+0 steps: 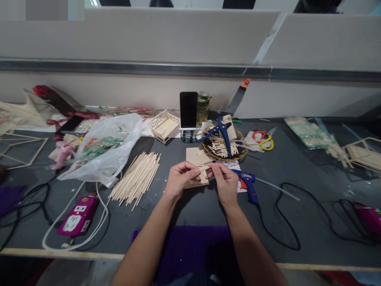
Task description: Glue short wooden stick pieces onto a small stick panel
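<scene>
Over the middle of the table, my left hand [182, 178] grips the left side of a small panel made of wooden sticks [196, 183]. My right hand [223, 180] is closed in a pinch at the upper right of the panel, on a short thin wooden stick [204, 167] along its top edge. Fingers partly hide the panel and the stick's ends. Just behind the hands lies a flat light-brown board [193, 155]. Beside my right hand rests a blue hot glue gun [251, 186] with a clear glue stick in its back.
Loose wooden sticks [137, 178] lie to the left, near a white plastic bag [104, 147] and a magenta power strip [79, 216]. Behind stand a small stick-built model [164, 126], a phone [188, 109] and a basket [242, 153] with blue pliers [224, 135]. Scissors [266, 141] and a cord [279, 206] lie right.
</scene>
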Available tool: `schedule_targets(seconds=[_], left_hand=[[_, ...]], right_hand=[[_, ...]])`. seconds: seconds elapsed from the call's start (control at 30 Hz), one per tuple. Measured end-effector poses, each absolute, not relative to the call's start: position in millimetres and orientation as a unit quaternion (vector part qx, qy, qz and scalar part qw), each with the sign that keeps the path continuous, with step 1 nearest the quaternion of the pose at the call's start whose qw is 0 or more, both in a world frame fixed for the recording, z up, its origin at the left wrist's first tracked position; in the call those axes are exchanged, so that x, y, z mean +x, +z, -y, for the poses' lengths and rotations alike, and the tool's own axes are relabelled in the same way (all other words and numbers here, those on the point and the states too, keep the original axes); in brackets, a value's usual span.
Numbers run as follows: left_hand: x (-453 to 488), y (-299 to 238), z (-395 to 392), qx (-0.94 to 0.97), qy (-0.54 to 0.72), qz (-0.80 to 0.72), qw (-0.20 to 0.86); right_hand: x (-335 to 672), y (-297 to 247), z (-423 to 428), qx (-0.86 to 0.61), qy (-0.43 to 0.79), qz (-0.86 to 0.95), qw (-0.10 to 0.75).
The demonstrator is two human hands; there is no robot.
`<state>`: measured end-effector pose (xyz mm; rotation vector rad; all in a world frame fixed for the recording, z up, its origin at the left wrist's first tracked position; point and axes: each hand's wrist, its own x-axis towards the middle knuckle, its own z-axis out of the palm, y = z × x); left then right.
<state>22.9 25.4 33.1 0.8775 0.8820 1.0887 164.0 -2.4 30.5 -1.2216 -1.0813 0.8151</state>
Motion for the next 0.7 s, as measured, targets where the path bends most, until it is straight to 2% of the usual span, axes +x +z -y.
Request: schedule_targets(seconds=[0.37,0.7], left_hand=[[22.5,33.1,-26.1,0.425,0.496,-0.4,0.643],[20.2,34.5,-22.4,0.561,0.509,-0.378,0.533]], right_hand=[[163.3,25.2,3.7,-0.514,0.339,0.475,0.629],[165.3,26.0,3.8,-0.498,0.306,0.498,0.64]])
